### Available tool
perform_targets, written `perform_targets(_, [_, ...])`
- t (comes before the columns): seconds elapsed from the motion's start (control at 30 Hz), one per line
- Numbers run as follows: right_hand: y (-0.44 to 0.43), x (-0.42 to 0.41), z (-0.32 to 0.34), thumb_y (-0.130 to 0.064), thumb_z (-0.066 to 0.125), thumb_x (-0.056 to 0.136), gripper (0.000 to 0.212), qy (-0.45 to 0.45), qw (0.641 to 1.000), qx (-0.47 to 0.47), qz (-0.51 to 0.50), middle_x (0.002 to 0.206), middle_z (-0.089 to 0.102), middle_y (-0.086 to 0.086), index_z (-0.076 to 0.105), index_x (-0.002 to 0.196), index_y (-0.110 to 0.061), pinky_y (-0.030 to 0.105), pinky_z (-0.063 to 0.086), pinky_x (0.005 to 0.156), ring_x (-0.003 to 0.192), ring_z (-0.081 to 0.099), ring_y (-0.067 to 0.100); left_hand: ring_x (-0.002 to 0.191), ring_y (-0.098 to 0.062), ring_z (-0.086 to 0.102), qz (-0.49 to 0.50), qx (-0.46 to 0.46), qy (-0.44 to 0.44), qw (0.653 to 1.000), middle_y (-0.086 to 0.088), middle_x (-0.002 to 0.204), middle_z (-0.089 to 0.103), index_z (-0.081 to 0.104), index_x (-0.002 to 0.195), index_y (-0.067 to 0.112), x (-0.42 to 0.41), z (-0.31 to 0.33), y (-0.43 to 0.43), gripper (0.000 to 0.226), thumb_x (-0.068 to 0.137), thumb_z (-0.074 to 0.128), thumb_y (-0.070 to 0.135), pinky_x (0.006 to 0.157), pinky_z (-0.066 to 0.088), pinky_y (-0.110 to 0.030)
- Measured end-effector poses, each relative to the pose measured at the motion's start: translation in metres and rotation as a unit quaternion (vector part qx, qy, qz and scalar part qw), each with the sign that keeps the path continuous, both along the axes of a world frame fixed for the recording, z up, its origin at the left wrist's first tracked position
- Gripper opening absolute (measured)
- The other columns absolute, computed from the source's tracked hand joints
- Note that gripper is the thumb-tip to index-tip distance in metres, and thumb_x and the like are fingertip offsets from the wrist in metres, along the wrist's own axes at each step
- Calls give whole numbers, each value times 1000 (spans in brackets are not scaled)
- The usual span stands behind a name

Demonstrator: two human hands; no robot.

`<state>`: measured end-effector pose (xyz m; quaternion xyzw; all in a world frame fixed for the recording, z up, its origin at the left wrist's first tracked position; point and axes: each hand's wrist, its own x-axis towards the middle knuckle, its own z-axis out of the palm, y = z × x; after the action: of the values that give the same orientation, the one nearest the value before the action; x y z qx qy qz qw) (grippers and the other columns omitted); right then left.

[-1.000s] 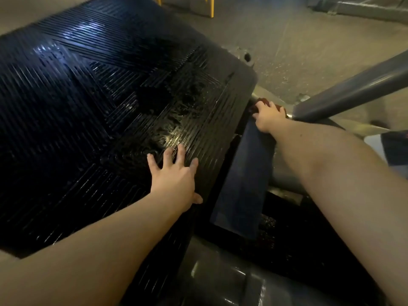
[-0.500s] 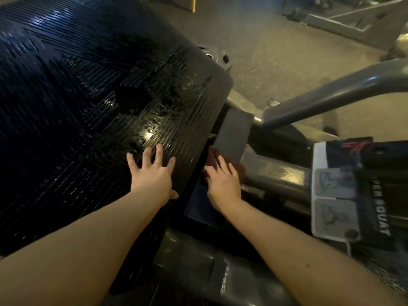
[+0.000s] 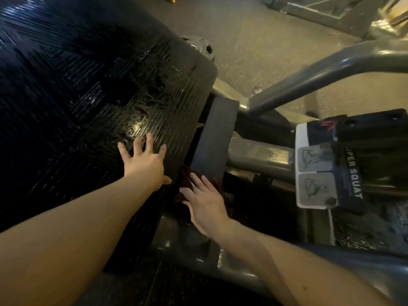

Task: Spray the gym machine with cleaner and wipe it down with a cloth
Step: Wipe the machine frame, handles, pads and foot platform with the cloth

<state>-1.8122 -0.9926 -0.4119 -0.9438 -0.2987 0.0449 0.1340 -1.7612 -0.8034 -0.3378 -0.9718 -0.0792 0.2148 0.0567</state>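
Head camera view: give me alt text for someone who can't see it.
The right hand presses a dark red cloth at the lower end of a flat dark grey panel, while the left hand rests flat, fingers spread, on the glistening black ribbed footplate.

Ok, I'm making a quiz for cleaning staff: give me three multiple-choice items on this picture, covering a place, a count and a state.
1. Where is the cloth?
A on the floor
B under the right hand
C over the rail

2. How many diagrams are on the label?
A two
B four
C six

3. The left hand is:
A a fist
B gripping a bottle
C flat on the plate, fingers spread

Answers:
1. B, dark red cloth shows beneath its fingers.
2. A, two drawings are stacked.
3. C, the palm lies on the ribbed plate.
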Motion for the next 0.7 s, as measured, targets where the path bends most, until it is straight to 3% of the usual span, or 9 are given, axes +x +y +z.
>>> perform_targets(0.1, [-27, 47, 16, -15, 77, 85, 39, -34, 998, -41, -12, 145, 59, 17, 71, 124, -15, 37, 25, 124, 143, 48, 29, 155, -41, -18, -6, -4, -2, 1000, -13, 169, -22, -2, 164, 36, -1, -1, 1, 108, 86, 63, 72, 119, 0, -74])
perform_targets(0.17, [-49, 86, 27, -13, 65, 93, 44, -27, 991, -91, -95, 158, 44, 15, 61, 136, -17, 37, 14, 127, 151, 34, 28, 155, -41, -18, -11, -5, -5, 1000, -13, 169, -22, -2, 164, 35, -2, -2, 3, 108, 86, 62, 73, 119, -1, -74])
perform_targets(0.23, [-80, 114, 35, -17, 57, 100, 43, -36, 970, -145, -191, 164, 34, 9, 54, 143, -21, 40, 13, 127, 154, 25, 26, 155, -41, -18, -12, -11, -9, 1000, -13, 169, -22, -3, 164, 35, -3, -3, 3, 108, 86, 62, 73, 119, -1, -74])
perform_targets(0.33, [-132, 133, 50, -18, 63, 97, 51, -3, 931, -162, -328, 166, 30, 13, 50, 146, -19, 50, 16, 128, 155, 20, 33, 155, -41, -19, -16, -12, -13, 1000, -13, 169, -23, -3, 164, 35, -3, -5, 4, 108, 87, 61, 74, 119, -2, -73])
perform_targets(0.4, [-137, 134, 48, -21, 66, 95, 45, 23, 916, -138, -375, 165, 29, 15, 56, 139, -20, 53, 18, 127, 154, 22, 36, 154, -41, -19, -16, -12, -12, 1000, -13, 169, -22, -3, 164, 35, -3, -5, 5, 108, 87, 61, 74, 119, -2, -73])
perform_targets(0.47, [-112, 126, 41, -25, 64, 98, 38, 30, 928, -83, -361, 165, 29, 11, 60, 136, -24, 53, 24, 125, 152, 27, 35, 154, -41, -19, -16, -15, -12, 1000, -13, 169, -23, -3, 164, 36, -2, -6, 4, 108, 86, 61, 74, 119, -3, -73])
perform_targets(0.53, [-89, 115, 34, -26, 57, 104, 40, 56, 954, -38, -293, 169, 24, 4, 56, 143, -28, 52, 23, 126, 156, 21, 32, 154, -41, -20, -15, -19, -12, 1000, -13, 168, -23, -4, 164, 36, -3, -7, 5, 108, 86, 60, 75, 119, -3, -73])
perform_targets(0.6, [-92, 117, 39, -27, 53, 106, 48, 70, 964, -85, -241, 171, 18, 1, 45, 153, -32, 51, 14, 128, 159, 10, 29, 154, -41, -20, -14, -18, -15, 1000, -13, 168, -24, -5, 164, 37, -4, -7, 6, 108, 86, 59, 76, 119, -4, -73])
perform_targets(0.7, [-131, 136, 57, -31, 48, 106, 49, 42, 943, -198, -263, 168, 25, 12, 42, 154, -26, 51, 1, 127, 159, 5, 35, 154, -41, -21, -17, -23, -17, 999, -12, 168, -24, -6, 164, 37, -5, -8, 8, 108, 87, 59, 76, 119, -4, -73])
